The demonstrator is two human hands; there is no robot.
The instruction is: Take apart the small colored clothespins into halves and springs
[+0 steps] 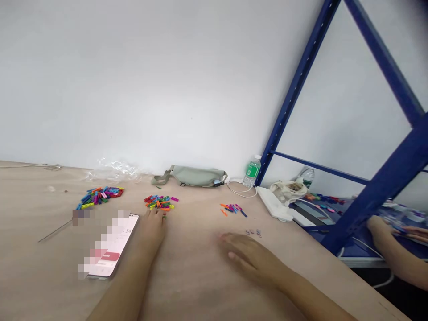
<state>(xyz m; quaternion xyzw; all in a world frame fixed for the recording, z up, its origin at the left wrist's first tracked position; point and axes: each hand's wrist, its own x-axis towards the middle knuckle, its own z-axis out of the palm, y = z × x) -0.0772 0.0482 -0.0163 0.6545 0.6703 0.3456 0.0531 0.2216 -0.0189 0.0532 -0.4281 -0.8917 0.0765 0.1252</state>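
Three heaps of coloured pegs (163, 205) are laid out — at ten and twelve o'clock from the left hand (154, 224), at twelve from the right hand (245, 252). The left's grip cannot be told; the right is held unclenched.

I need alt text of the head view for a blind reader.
A person's left hand is at the near edge of a pile of small colourful pegs; the blurred right hand is short of a smaller pile. A lit phone lies beside the left forearm.

clothespins (162, 204) — three piles on table (190, 267) | phone (115, 243) left of left hand (154, 220) | pouch (199, 176) — left of bottle (252, 170)
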